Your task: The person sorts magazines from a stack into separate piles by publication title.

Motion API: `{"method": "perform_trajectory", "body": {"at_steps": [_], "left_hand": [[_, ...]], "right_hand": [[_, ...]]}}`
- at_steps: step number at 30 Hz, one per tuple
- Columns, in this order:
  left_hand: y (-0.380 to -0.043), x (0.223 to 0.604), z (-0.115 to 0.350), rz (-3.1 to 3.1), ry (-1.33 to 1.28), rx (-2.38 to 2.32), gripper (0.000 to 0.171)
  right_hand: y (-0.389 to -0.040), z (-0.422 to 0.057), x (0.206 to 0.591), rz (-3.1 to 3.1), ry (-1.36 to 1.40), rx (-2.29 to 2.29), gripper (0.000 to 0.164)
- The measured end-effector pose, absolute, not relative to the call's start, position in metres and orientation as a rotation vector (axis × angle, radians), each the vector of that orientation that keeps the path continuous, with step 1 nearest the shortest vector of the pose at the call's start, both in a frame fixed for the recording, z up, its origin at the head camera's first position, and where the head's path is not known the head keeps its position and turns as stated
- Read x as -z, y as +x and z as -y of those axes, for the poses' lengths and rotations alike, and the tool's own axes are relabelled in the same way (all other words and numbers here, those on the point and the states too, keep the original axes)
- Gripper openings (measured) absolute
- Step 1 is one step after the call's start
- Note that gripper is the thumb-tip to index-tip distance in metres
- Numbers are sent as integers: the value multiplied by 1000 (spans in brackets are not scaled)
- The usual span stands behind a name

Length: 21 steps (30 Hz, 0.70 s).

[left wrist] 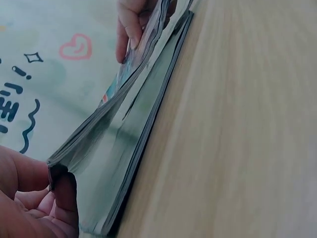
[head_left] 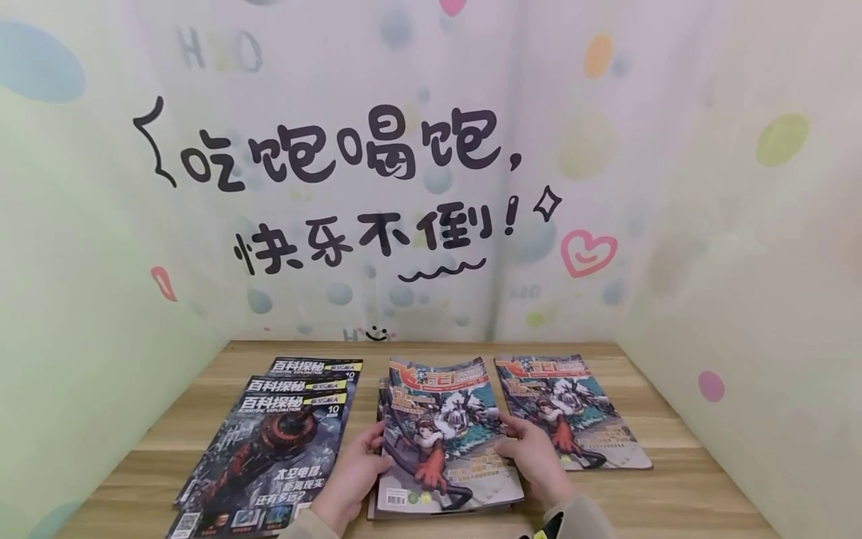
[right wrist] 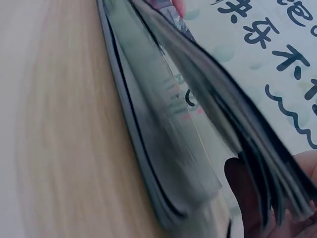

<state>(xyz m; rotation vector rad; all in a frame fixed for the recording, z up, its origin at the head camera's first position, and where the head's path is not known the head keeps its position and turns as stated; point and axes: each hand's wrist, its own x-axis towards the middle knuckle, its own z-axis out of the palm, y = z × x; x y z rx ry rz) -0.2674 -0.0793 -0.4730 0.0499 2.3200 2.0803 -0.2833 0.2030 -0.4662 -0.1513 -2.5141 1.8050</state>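
Observation:
Both hands grip a comic-style magazine (head_left: 451,438) at the middle of the table, one at each side edge. My left hand (head_left: 357,471) pinches its left edge between thumb and fingers; my right hand (head_left: 539,460) does the same on the right. In the left wrist view the held magazine (left wrist: 106,111) is raised and bowed above another magazine (left wrist: 148,131) lying on the table. Its loose page edges fan out at the right hand (right wrist: 242,191) in the right wrist view. The lower one is mostly hidden in the head view.
On the left, several dark science magazines (head_left: 263,442) lie overlapping in a staggered pile. A magazine with the same comic cover (head_left: 572,419) lies on the right. The wooden table (head_left: 680,486) is enclosed by printed fabric walls (head_left: 727,247) at the back and sides.

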Motion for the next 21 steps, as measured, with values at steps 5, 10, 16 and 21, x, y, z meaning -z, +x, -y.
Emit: {"method": "perform_trajectory", "body": {"at_steps": [5,10,16,21], "left_hand": [[-266,474,68,-2241,107,-2132,67],[-266,473,53,-2205,95,-2141,68],[-267,465,29,-2167,-1,-2123,66],[-267,462,9,-2176,-20,-2107,67]], "right_hand": [[-282,-216,464,2505,-125,-1790,60],[-281,-231,463,2511,-155,-1812,60],[-280,-253,460,2488,-171,-1915,61],[-279,-276,460,2485,-161,-1978,65]]}}
